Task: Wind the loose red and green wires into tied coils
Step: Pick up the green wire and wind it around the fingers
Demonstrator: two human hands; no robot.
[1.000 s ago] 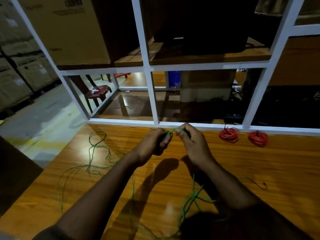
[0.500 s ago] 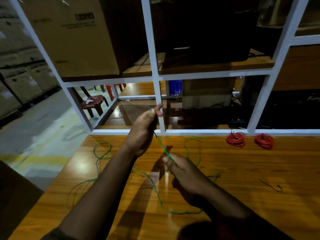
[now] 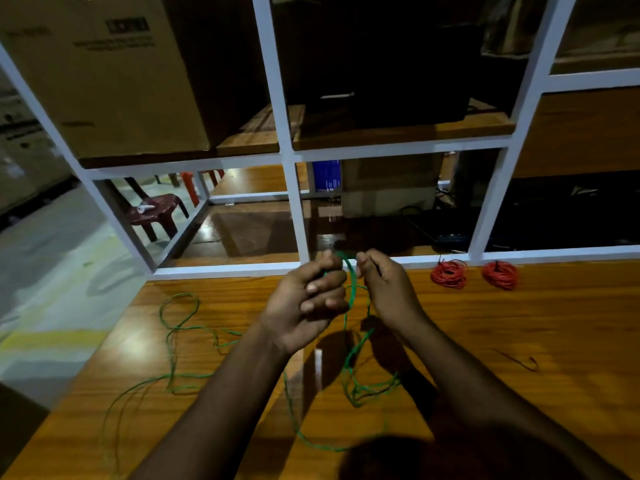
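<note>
Two hands meet above the table [image 3: 519, 341], both closed on the green wire [image 3: 350, 296]. At 9 o'clock from them, loose green loops sprawl across the wood. The left hand [image 3: 304, 306] has its fingers curled round the strand; the right hand [image 3: 388, 292], just beside it, pinches the wire between thumb and fingertips. An arc of wire bridges the two at 12 o'clock, and slack hangs to a tangle at 6 o'clock. Two red coils [image 3: 449, 274] lie at 3 o'clock, against the white frame [image 3: 294, 202].
</note>
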